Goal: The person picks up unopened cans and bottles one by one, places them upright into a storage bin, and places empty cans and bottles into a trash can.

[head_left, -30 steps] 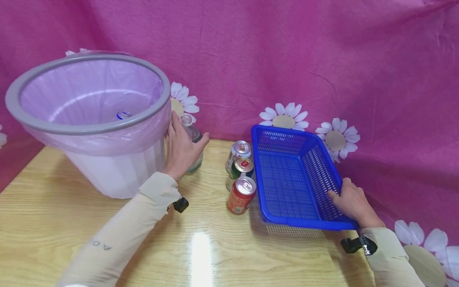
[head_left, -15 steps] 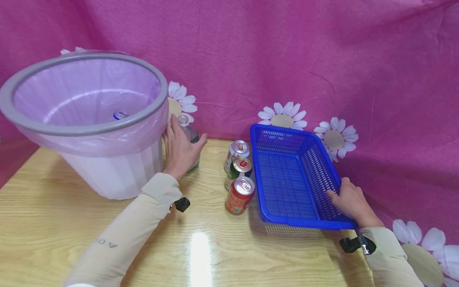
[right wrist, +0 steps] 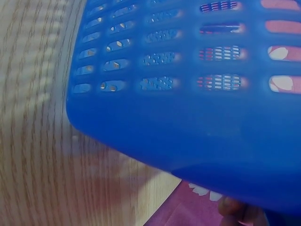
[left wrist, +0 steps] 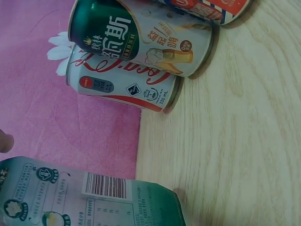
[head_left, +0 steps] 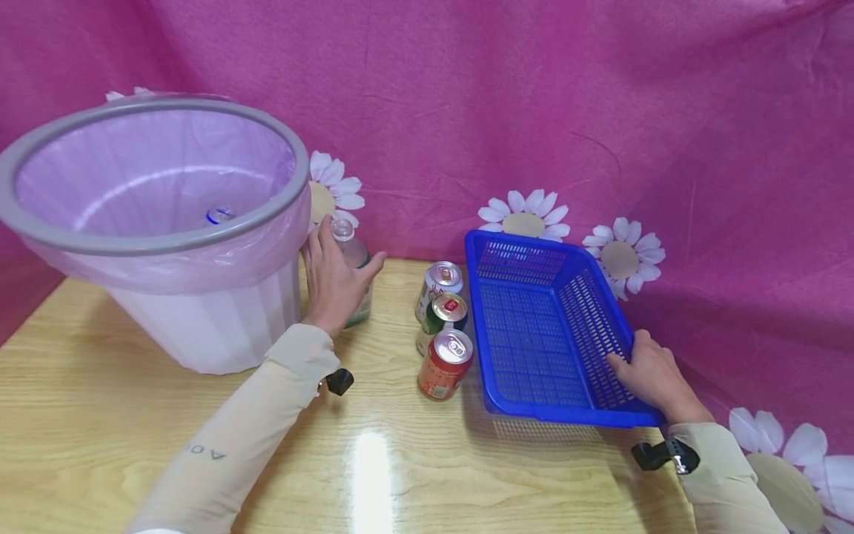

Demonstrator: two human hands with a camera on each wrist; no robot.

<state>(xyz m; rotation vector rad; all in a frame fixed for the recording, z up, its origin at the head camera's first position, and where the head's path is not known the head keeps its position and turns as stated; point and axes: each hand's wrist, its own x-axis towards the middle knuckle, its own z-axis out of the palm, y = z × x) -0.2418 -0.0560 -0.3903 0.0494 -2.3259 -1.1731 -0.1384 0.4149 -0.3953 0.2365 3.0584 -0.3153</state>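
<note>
My left hand (head_left: pixel 333 285) reaches between the bin and a plastic bottle (head_left: pixel 360 256), its fingers extended and its thumb spread to the right. In the left wrist view the bottle's green-and-white label (left wrist: pixel 113 200) fills the lower left, and a fingertip (left wrist: pixel 5 141) shows apart from it. My right hand (head_left: pixel 657 374) grips the right rim of a blue plastic basket (head_left: pixel 527 334), thumb inside. That basket is tilted and holds nothing. From the right wrist its blue slotted wall (right wrist: pixel 188 122) hides most of the hand; only fingertips (right wrist: pixel 233 209) show under the edge.
Left of the bottle stands a white bin (head_left: pixel 207 326) with a grey rim and pink liner; a blue-ringed clear item (head_left: pixel 219 215) lies inside. Three drink cans, white (head_left: pixel 442 280), green (head_left: pixel 447 315) and red (head_left: pixel 445 365), stand in a row beside the basket. A pink flowered cloth (head_left: pixel 414 111) hangs behind.
The bin sits slightly farther left in the head view, and the bottle's top has shifted a little left and down. My left hand barely moves; the right keeps its hold on the basket.
</note>
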